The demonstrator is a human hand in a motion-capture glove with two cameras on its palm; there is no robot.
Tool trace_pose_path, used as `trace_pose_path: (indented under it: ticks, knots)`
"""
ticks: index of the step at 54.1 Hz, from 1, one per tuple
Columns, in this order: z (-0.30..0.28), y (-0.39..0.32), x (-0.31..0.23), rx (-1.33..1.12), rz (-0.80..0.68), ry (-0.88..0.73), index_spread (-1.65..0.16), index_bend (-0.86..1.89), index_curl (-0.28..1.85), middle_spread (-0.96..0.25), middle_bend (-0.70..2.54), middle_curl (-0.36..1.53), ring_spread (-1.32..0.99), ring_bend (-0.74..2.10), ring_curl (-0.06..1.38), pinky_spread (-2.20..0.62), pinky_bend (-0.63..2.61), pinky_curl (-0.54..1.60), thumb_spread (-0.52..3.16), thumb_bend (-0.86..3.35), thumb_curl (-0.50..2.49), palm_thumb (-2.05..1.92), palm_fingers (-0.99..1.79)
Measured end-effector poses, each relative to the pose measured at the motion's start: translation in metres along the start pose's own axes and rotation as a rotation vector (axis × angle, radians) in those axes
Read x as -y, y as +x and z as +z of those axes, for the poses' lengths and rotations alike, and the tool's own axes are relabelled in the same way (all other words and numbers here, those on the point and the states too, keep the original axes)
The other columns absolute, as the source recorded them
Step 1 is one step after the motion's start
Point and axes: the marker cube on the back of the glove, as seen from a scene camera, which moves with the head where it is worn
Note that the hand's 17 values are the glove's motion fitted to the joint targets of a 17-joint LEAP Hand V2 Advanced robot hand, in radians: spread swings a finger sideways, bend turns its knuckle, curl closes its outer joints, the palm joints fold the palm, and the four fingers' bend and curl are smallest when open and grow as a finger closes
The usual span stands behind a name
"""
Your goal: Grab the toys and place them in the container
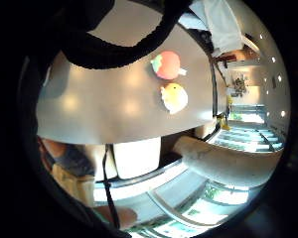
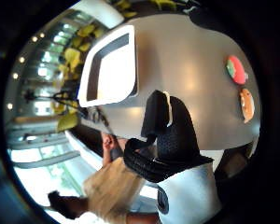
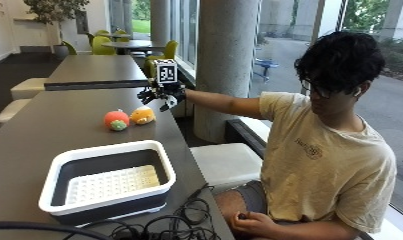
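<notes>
Two plush toys lie side by side on the grey table (image 3: 68,130): a red strawberry-like toy (image 3: 116,120) (image 1: 167,65) (image 2: 236,70) and an orange-yellow toy (image 3: 142,115) (image 1: 174,97) (image 2: 247,104). My gloved right hand (image 3: 161,96) hovers in the air just above and behind the orange-yellow toy, its fingers spread and holding nothing. A white-rimmed container (image 3: 108,181) (image 2: 108,65) with a dark wall and a perforated white floor stands near the table's front end, well away from the hand.
A tangle of black cables (image 3: 164,227) lies in front of the container. White stools (image 3: 231,162) stand along the table's right side, where the person sits. A concrete column (image 3: 226,65) rises behind the outstretched arm. A second table (image 3: 98,70) stands beyond.
</notes>
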Motion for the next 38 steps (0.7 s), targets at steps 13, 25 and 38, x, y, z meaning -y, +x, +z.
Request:
trace_pose_path:
  ticks: [13, 25, 38]
  knots:
    - [0.0, 0.0, 0.0, 0.023, -0.02, -0.002, -0.24, 0.3, 0.19, -0.03, 0.15, 0.08, -0.06, 0.18, 0.05, -0.02, 0.73, 0.25, 1.16, 0.07, 0.1, 0.06, 0.02]
    - [0.0, -0.001, 0.003, 0.017, -0.029, 0.003, -0.27, 0.31, 0.26, -0.03, 0.16, 0.14, -0.07, 0.2, 0.09, -0.02, 0.77, 0.29, 1.38, 0.06, 0.17, 0.04, -0.02]
    - [0.007, -0.005, 0.01, 0.114, 0.045, -0.001, -0.28, 0.28, 0.32, -0.04, 0.16, 0.18, -0.07, 0.19, 0.14, -0.03, 0.77, 0.31, 1.45, 0.03, 0.22, 0.03, -0.03]
